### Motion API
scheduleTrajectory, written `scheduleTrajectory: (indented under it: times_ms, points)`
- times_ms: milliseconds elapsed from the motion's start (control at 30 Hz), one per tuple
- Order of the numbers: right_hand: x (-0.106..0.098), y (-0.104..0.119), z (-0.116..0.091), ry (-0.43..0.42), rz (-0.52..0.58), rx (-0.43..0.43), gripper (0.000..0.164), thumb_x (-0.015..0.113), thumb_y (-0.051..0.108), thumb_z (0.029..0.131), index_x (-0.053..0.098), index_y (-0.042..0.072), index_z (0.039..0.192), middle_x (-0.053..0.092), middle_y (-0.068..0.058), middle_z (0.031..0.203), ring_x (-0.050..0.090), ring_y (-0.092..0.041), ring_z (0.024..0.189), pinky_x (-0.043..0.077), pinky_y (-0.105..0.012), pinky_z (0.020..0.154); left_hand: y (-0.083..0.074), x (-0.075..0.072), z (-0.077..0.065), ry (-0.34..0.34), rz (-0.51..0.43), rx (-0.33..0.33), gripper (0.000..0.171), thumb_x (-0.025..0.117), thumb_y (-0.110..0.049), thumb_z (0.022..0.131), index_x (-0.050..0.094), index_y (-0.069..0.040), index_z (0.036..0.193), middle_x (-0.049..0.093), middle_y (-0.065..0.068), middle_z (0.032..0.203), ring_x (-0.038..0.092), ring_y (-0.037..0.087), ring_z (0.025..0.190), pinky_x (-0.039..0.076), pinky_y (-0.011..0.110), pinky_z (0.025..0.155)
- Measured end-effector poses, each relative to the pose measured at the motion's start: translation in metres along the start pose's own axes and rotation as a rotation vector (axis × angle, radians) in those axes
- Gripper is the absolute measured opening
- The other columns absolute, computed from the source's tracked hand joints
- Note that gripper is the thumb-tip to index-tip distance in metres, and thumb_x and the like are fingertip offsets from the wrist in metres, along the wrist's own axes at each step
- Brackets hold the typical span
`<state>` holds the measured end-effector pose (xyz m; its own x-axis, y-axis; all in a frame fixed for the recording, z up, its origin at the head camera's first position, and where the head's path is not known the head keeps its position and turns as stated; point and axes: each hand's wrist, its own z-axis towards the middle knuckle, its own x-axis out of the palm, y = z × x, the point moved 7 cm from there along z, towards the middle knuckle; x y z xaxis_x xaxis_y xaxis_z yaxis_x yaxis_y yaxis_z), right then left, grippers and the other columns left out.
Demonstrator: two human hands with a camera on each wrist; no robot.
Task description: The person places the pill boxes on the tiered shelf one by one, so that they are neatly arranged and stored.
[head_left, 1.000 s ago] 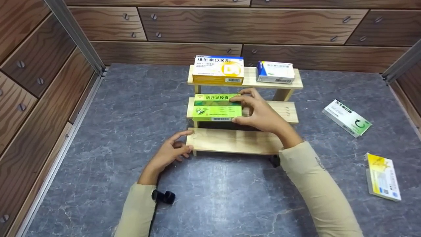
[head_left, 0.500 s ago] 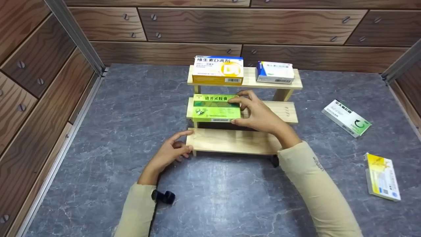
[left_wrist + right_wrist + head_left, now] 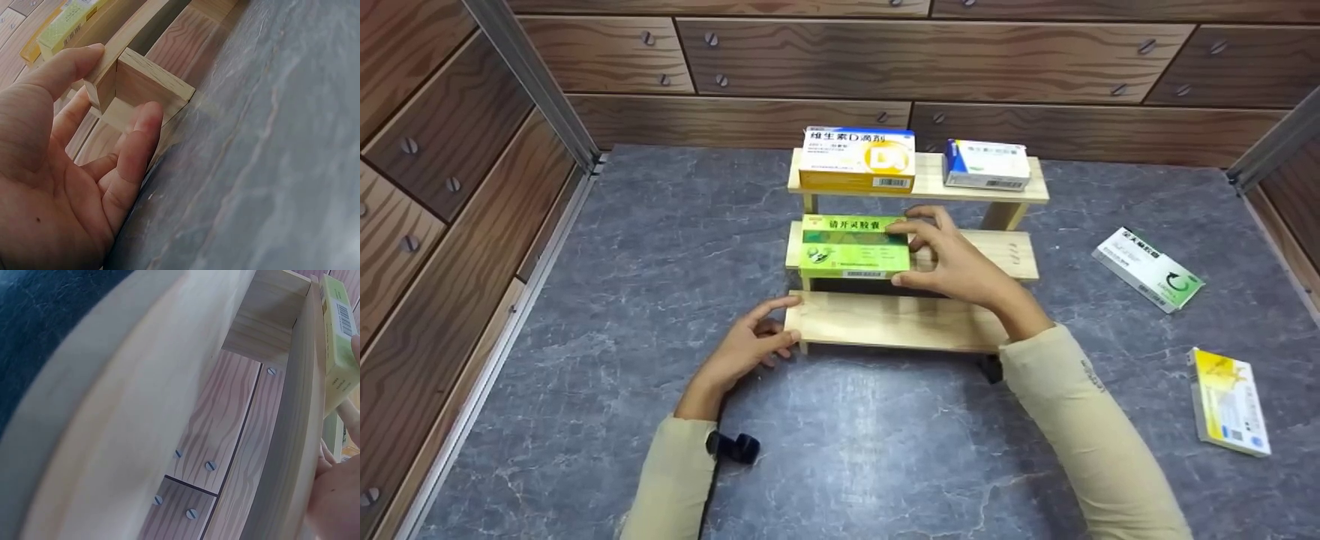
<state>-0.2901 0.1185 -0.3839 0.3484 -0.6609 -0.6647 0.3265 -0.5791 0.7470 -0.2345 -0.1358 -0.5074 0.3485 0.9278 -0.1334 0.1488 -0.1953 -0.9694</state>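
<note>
A three-step wooden rack [image 3: 896, 322] stands on the grey marbled surface. My right hand [image 3: 960, 262] pinches the right end of a bright green medicine box [image 3: 855, 251] on the middle step, thumb at the lower front and fingers at the upper edge. In the right wrist view, part of this box [image 3: 339, 332] shows against the step's edge, with the hand [image 3: 337, 500] partly cut off. My left hand [image 3: 739, 349] holds the left end of the lowest step. The left wrist view shows its thumb and index finger round that wooden corner [image 3: 101, 90], the other fingers loosely bent.
On the top step sit a yellow-and-white medicine box [image 3: 855, 161] and a smaller white-and-blue one [image 3: 988, 163]. To the right, a white-and-green box [image 3: 1151, 268] and a yellow-and-white box [image 3: 1231, 403] lie on the surface. Wood-patterned walls [image 3: 937, 60] enclose the back and sides.
The green box shifts very slightly on the middle step, with my right hand staying on its right end. My left hand keeps its place on the rack.
</note>
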Motion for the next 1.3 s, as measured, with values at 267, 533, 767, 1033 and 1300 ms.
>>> scheduleTrajectory:
  times_ms: [267,533,767,1033,1300]
  points:
    - [-0.022,-0.012,-0.017,-0.079,0.099,-0.013,0.061,0.076,0.016,0.083,0.051,0.007,0.138,0.032,-0.014,0.143,0.053,-0.026,0.107,0.044,-0.028,0.084,0.0,0.0,0.001,0.008,-0.004,-0.003,0.057,0.07,-0.024,0.089,0.048,-0.019,0.142,0.064,0.004,0.092,0.064,0.016,0.072,0.048,0.026,0.056]
    - [-0.061,-0.041,-0.047,-0.209,0.062,0.003,0.049,0.073,0.009,0.085,0.057,0.003,0.13,0.05,-0.013,0.121,0.056,-0.01,0.09,0.047,-0.012,0.076,0.001,0.0,0.0,0.004,-0.008,-0.007,0.057,0.071,-0.026,0.089,0.049,-0.02,0.141,0.065,0.005,0.09,0.065,0.017,0.072,0.048,0.027,0.057]
    - [-0.093,-0.071,-0.084,-0.333,-0.013,-0.006,0.037,0.071,0.004,0.086,0.063,0.001,0.122,0.062,0.004,0.1,0.056,0.004,0.084,0.043,-0.009,0.076,0.0,-0.001,-0.001,-0.003,-0.01,-0.012,0.057,0.072,-0.027,0.088,0.05,-0.023,0.141,0.066,0.008,0.09,0.066,0.018,0.072,0.049,0.027,0.057]
    - [-0.12,-0.109,-0.126,-0.39,-0.052,0.056,0.041,0.068,0.008,0.089,0.057,-0.002,0.127,0.053,0.025,0.111,0.054,0.009,0.093,0.04,-0.005,0.077,0.001,0.0,0.0,-0.003,-0.016,0.0,0.057,0.071,-0.024,0.089,0.049,-0.019,0.142,0.064,0.007,0.087,0.065,0.017,0.071,0.048,0.026,0.056]
    - [-0.154,-0.158,-0.153,-0.5,-0.064,0.208,0.052,0.07,0.009,0.087,0.052,0.002,0.136,0.038,0.021,0.112,0.047,0.009,0.095,0.038,-0.003,0.072,0.0,0.0,0.0,0.009,0.001,0.019,0.057,0.069,-0.024,0.09,0.048,-0.017,0.142,0.062,0.004,0.085,0.064,0.016,0.071,0.047,0.025,0.056]
